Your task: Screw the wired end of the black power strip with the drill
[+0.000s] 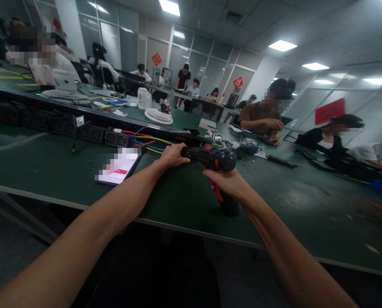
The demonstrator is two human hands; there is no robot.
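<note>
A black cordless drill with orange trim [214,159] is held above the green table [49,167], its nose pointing left. My right hand [226,183] is wrapped round the drill's handle. My left hand [172,155] is closed round the chuck at the drill's front end. Just past the chuck lie several coloured wires [149,143] that run from a row of black power sockets [96,134].
A phone [120,169] lies face up left of my left hand. A white fan [158,116] and a white jug [143,98] stand further back. Cables [221,140], small tools and parts lie to the right. Several people sit at the far side and right of the tables.
</note>
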